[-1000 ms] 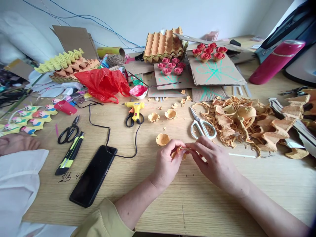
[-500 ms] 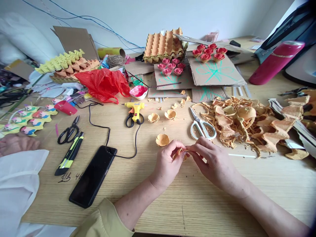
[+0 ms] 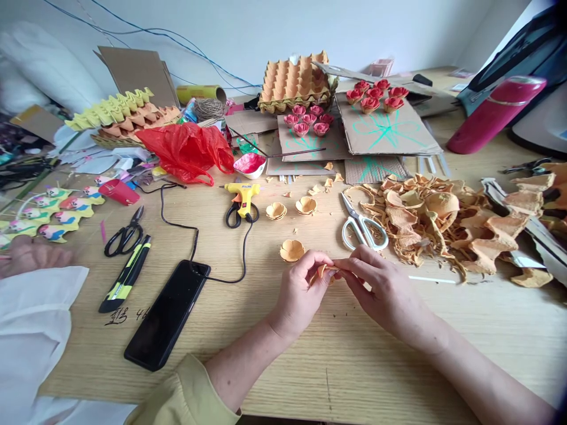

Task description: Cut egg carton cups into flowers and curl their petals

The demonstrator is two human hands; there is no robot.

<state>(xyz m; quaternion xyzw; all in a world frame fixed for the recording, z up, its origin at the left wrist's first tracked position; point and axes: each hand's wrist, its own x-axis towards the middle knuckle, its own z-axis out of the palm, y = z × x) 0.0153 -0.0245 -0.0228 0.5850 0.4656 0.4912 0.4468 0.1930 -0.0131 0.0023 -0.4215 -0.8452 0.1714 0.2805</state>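
Observation:
Both my hands meet just above the wooden table (image 3: 336, 366), pinching one small orange egg-carton flower piece (image 3: 323, 272). My left hand (image 3: 301, 292) cups it from the left with fingers curled round it. My right hand (image 3: 383, 292) grips its right edge between thumb and fingers. A finished orange carton flower (image 3: 292, 250) lies just beyond my left hand. Two more orange flowers (image 3: 276, 210) (image 3: 306, 205) sit farther back. White-handled scissors (image 3: 362, 224) lie just beyond my right hand.
A heap of carton scraps (image 3: 443, 218) fills the right. A yellow glue gun (image 3: 241, 195), black phone (image 3: 168, 314), black scissors (image 3: 125, 233), utility knife (image 3: 126, 275), red bag (image 3: 186, 151), egg tray (image 3: 295, 81) and painted flowers (image 3: 309, 118) on cardboard surround. Another person's hand (image 3: 33, 255) rests far left.
My hands stay in place, with only slight finger shifts on the orange piece. The other person's hand at far left has moved a little.

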